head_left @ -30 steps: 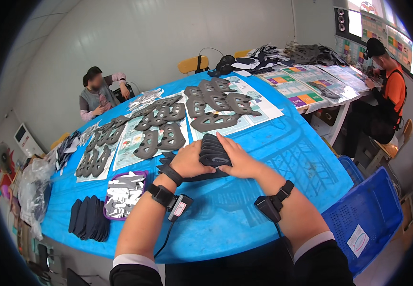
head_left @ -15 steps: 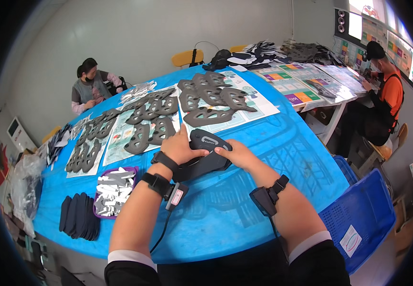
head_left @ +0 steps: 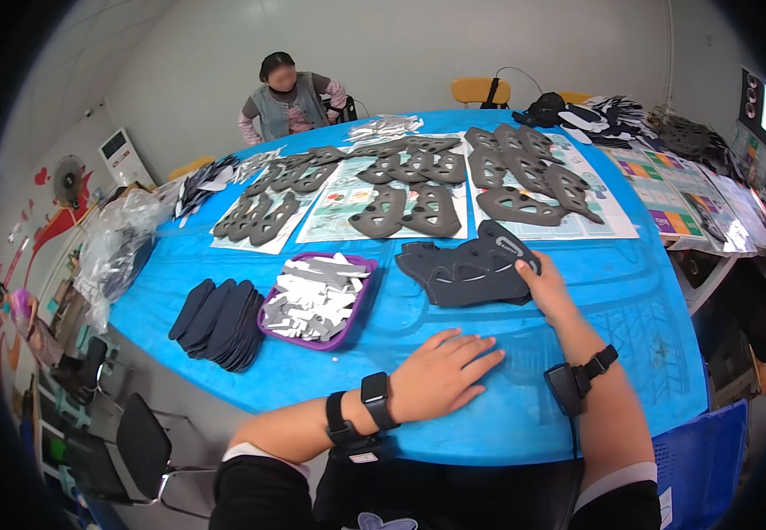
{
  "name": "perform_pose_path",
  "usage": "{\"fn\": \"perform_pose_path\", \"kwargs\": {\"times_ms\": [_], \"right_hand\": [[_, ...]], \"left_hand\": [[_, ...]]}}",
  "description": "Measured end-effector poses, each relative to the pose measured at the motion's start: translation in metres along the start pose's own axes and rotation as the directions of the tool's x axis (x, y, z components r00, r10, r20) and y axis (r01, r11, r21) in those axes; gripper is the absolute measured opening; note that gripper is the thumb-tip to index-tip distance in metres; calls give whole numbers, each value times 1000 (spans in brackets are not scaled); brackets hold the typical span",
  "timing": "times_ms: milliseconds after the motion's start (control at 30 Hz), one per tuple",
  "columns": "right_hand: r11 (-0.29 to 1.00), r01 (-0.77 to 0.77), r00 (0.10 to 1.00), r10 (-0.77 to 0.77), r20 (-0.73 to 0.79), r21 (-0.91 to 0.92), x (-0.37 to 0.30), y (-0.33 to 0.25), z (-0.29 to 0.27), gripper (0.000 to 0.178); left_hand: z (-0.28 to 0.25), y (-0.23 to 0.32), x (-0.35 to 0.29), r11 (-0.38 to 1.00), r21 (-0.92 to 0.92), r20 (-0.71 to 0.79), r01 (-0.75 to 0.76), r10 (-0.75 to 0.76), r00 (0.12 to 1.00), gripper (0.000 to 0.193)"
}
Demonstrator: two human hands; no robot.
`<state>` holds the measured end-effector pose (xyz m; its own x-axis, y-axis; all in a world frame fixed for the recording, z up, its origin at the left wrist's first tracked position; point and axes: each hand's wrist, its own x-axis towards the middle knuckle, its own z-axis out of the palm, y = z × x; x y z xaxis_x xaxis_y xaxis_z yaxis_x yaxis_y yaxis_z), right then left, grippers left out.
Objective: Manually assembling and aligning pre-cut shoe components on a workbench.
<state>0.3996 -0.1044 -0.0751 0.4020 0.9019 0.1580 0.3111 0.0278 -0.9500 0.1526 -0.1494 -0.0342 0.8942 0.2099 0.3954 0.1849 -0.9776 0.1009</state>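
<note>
My right hand (head_left: 545,287) grips the right end of a dark shoe upper (head_left: 467,274), thumb on top; it looks like several flat layers lying together. A small pale curved mark shows beside the thumb. My left hand (head_left: 445,373) is open, fingers spread, low over the blue table cover (head_left: 524,340) and apart from the upper. A purple basket (head_left: 361,322) of white and grey strips (head_left: 312,296) stands to its left. Beyond the upper, several grey cut-out pieces (head_left: 423,212) lie in rows on printed sheets.
Left of the basket lies a pile of dark elongated pads (head_left: 215,327). Clear plastic bags (head_left: 118,243) hang at the left edge. Across the table is another person (head_left: 290,102). A blue crate (head_left: 701,464) stands at the lower right, and a side table (head_left: 692,199) at the right.
My left hand has let go of the upper and moved down toward the near edge, fingers spread. My right hand keeps hold of the upper. The view has swung left.
</note>
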Motion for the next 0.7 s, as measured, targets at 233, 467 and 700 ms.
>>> {"fn": "perform_pose_path", "kwargs": {"times_ms": [233, 467, 700], "right_hand": [[862, -3, 951, -155, -268, -507, -6, 7, -12, 56], [936, 215, 748, -342, -569, -280, -10, -26, -85, 43], [709, 160, 845, -458, -276, -687, -1, -78, -124, 33]], "left_hand": [[-3, -40, -10, 915, -354, -197, 192, -274, 941, 34], [-2, -52, -25, 881, -382, -207, 278, -374, 904, 25], [-6, -46, -24, 923, -331, -263, 195, -289, 921, 10]]}}
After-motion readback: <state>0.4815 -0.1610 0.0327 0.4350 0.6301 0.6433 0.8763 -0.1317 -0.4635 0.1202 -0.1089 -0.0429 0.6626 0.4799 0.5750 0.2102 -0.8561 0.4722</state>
